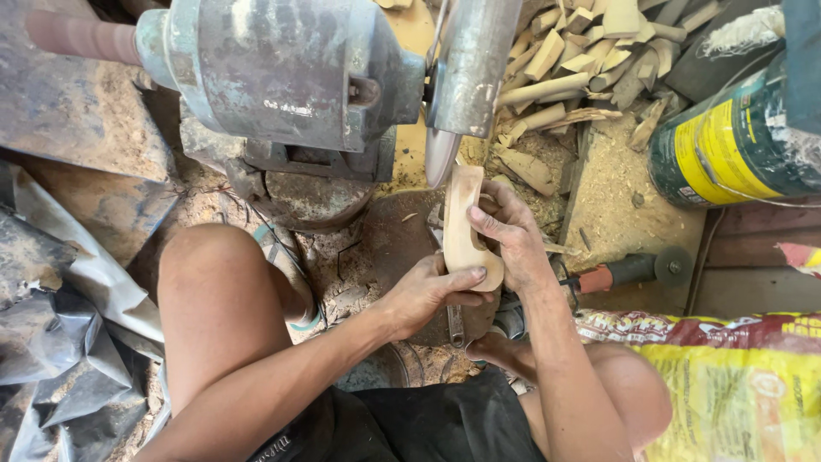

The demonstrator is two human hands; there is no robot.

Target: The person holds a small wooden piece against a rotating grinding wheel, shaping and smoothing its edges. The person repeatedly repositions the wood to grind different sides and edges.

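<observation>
Between our knees, low over the dusty floor (pixel 376 248), both our hands close on one pale wooden piece (pixel 463 224). Our left hand (pixel 425 295) wraps its lower end from below, thumb laid across the rounded bottom edge. Our right hand (pixel 511 233) holds the upper half from the right side, thumb pressed flat on the broad face and fingers curled behind it. Each grip is shut firmly on the wood, with no gap showing.

We see the piece standing nearly upright in view, its long axis running from our lap toward the machine. Its squared upper end points up at the grey grinding wheel (pixel 441 154) and sits just beside the wheel's lower rim; we cannot tell whether they touch. The wood lies between our two grips, its top end sticking out past our right fingers.

Beyond the wheel sits the worn green motor housing (pixel 274 68). At the upper right lies a heap of wood offcuts (pixel 581 51) on sawdust, with a green and yellow can (pixel 727 145) beside it. Near our right wrist lies an orange-handled tool (pixel 624 272), and a yellow sack (pixel 735 385) fills the lower right corner.
</observation>
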